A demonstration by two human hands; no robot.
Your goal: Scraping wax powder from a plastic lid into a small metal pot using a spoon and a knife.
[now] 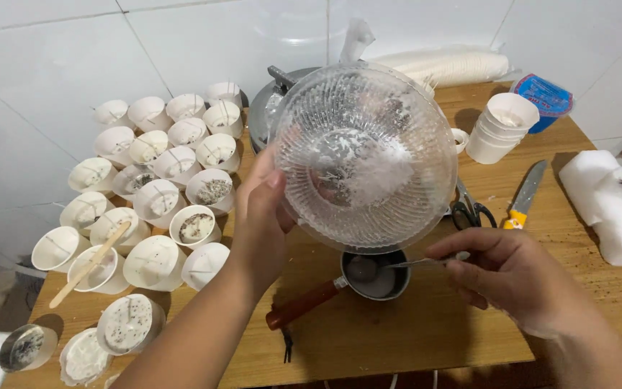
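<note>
Left hand [260, 216] grips tilted glass bowl [363, 155]; right hand [512, 277] pinches spoon [397, 265] over pan [376, 277] below; scrape gently, bowl steady.

wooden table [426, 324] | left: many white paper cups [154, 202] | centre: small pan [376, 277] | right: scissors [469, 209], knife [525, 194], cup stack [502, 128], white cloth [613, 205]

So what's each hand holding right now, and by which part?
The left hand grips the tilted clear glass bowl by its rim. The right hand holds a metal spoon by its handle, over a small pan.
</note>
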